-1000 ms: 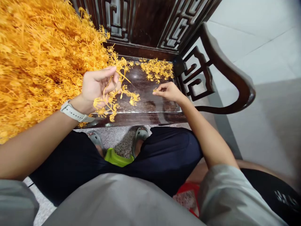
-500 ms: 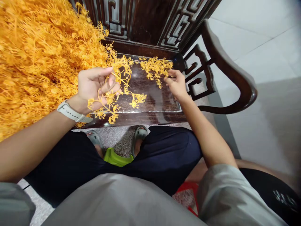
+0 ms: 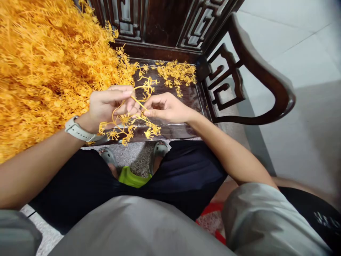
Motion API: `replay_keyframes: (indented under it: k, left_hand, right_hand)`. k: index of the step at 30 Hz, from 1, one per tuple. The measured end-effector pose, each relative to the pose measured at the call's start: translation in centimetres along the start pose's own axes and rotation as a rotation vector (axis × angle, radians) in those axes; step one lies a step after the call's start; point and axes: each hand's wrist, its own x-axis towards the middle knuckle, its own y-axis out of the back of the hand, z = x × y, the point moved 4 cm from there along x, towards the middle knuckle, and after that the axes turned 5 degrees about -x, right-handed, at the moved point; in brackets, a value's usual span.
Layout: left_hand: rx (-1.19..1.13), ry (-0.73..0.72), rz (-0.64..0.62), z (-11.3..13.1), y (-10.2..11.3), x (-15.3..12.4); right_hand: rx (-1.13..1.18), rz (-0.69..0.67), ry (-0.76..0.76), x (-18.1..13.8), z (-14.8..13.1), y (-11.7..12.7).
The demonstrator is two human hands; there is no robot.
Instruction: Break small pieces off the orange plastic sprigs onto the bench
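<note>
Right fingers moved from small pile to yellow sprig, their hold unclear, left fingers pinching that sprig

Orange pile cut off top & L; white mark btm R blurred.

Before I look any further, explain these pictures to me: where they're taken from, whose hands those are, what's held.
There is no machine here, just a person using two bare hands. Every picture comes from one camera on that person's head, looking forward and down.

The left hand, with a pale band at its wrist, holds a yellow-orange sprig. The right hand's fingertips are at one of its stems; whether they grip it is unclear.

On the dark wooden seat lie a large heap of similar sprigs and, toward the armrest, a small pile of yellow pieces.
</note>
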Motion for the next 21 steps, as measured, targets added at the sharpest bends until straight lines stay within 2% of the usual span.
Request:
replay_keyframes:
  k: [5, 9, 13, 21]
  left_hand:
    - [-0.039, -0.002, -0.023, 0.3, -0.2, 0.0]
    - [-0.010, 0.012, 0.054, -0.5, 0.3, 0.4]
    - [-0.013, 0.039, 0.137, -1.8, 0.2, 0.7]
    - [-0.050, 0.093, 0.158, -3.3, -0.7, 0.5]
  right_hand:
    - [-0.189, 0.148, -0.034, -0.3, 1.0, 1.7]
    - [-0.453, 0.306, -0.115, -0.9, 2.1, 4.1]
    - [-0.626, 0.314, -0.197, -0.9, 3.6, 5.1]
    - [-0.834, 0.237, -0.203, 0.9, 4.9, 4.6]
